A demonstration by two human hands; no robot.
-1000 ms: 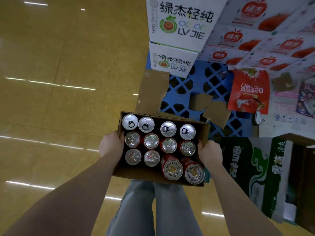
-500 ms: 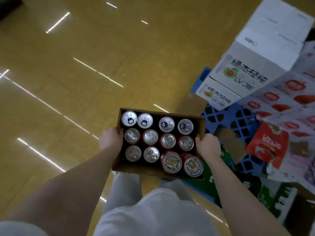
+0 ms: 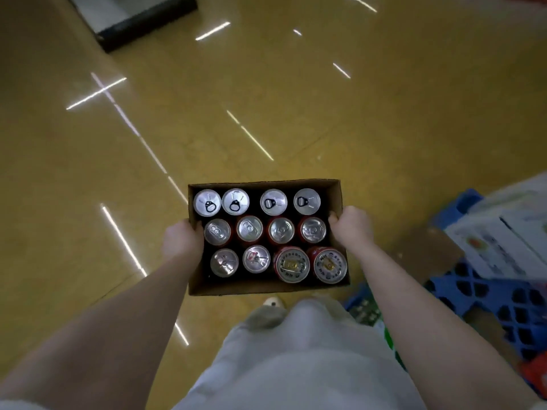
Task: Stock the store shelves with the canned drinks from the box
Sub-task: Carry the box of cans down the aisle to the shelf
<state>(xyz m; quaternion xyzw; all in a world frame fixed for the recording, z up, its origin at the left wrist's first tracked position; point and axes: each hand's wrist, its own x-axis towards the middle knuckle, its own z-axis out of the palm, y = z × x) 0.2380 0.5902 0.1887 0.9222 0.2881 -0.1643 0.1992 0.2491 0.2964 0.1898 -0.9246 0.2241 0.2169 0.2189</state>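
Yellow floor (image 3: 266, 84); box (image 3: 266, 287) holds 12 cans (image 3: 250, 229), left hand (image 3: 182, 242), right hand (image 3: 352, 227) grip clamping sides.

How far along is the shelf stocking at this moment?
Done: nothing stocked yet; the cardboard box holds twelve upright cans in three rows of four. In hand: the left hand and right hand grip its sides, carrying it above the yellow floor. Left: reaching shelves, none clearly in view, and placing every can.
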